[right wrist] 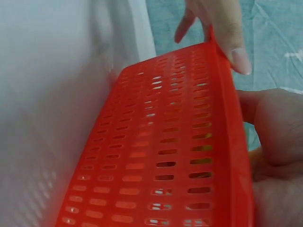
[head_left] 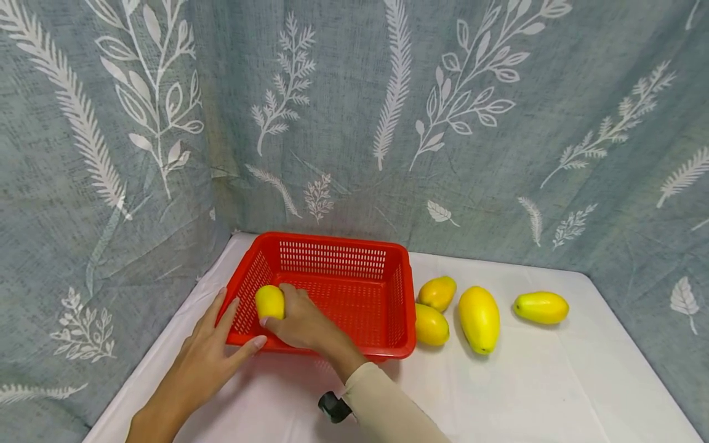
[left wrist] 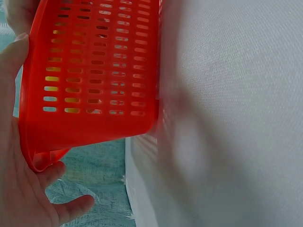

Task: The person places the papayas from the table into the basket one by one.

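Note:
My right hand (head_left: 299, 317) reaches over the front rim of a red plastic basket (head_left: 327, 352) and grips a yellow fruit (head_left: 269, 301) inside its left end. Only the fruit's rounded upper part shows; the rest is hidden behind the fingers. My left hand (head_left: 207, 357) rests at the basket's front left corner, its thumb on the front rim and its fingers stretched along the left side. In the left wrist view the left fingers (left wrist: 75, 209) spread past the corner. Bits of yellow show through the slots of the basket's front wall (right wrist: 156, 137).
Right of the basket lie two yellow-orange mangoes (head_left: 437, 293), a larger yellow papaya (head_left: 479, 320) and a greenish-yellow papaya (head_left: 541, 307). White cloth (head_left: 554, 381) covers the table. A leaf-patterned curtain (head_left: 343, 123) hangs behind and on both sides. A dark object (head_left: 334, 407) sits by the right sleeve.

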### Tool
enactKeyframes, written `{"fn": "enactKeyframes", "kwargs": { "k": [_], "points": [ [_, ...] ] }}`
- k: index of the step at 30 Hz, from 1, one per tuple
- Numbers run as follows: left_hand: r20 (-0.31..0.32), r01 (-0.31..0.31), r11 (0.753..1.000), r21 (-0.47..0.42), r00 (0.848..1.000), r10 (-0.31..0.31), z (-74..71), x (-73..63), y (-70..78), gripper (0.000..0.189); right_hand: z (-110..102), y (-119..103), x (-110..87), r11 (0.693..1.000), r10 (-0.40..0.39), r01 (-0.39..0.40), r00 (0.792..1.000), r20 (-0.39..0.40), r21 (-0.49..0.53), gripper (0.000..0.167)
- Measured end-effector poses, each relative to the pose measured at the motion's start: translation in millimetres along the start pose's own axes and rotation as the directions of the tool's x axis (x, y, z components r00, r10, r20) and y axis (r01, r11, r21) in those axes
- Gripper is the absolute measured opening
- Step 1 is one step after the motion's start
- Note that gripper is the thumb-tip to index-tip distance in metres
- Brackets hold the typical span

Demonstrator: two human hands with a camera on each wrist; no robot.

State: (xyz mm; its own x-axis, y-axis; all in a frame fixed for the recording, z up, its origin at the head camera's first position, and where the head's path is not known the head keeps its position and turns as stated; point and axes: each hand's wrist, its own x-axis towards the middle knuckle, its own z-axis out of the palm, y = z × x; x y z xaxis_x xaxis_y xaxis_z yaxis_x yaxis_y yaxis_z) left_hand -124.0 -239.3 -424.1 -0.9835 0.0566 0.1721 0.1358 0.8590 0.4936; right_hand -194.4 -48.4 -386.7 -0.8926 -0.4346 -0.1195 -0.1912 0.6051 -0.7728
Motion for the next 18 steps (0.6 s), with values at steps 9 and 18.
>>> {"fn": "enactKeyframes", "kwargs": {
  "k": [9, 18],
  "points": [
    [-0.002, 0.006, 1.0, 0.01, 1.0, -0.006, 2.2, -4.2, -2.1, 0.101, 6, 1, 10.6, 0.981, 0.096, -0.078, 0.991, 0.095, -0.179, 0.075],
    [-0.019, -0.01, 1.0, 0.002, 1.0, 0.01, 2.2, -1.5, -2.7, 0.099, 7, 6, 22.0, 0.98, 0.144, -0.128, 0.984, 0.106, -0.15, 0.078]
  ]
}}
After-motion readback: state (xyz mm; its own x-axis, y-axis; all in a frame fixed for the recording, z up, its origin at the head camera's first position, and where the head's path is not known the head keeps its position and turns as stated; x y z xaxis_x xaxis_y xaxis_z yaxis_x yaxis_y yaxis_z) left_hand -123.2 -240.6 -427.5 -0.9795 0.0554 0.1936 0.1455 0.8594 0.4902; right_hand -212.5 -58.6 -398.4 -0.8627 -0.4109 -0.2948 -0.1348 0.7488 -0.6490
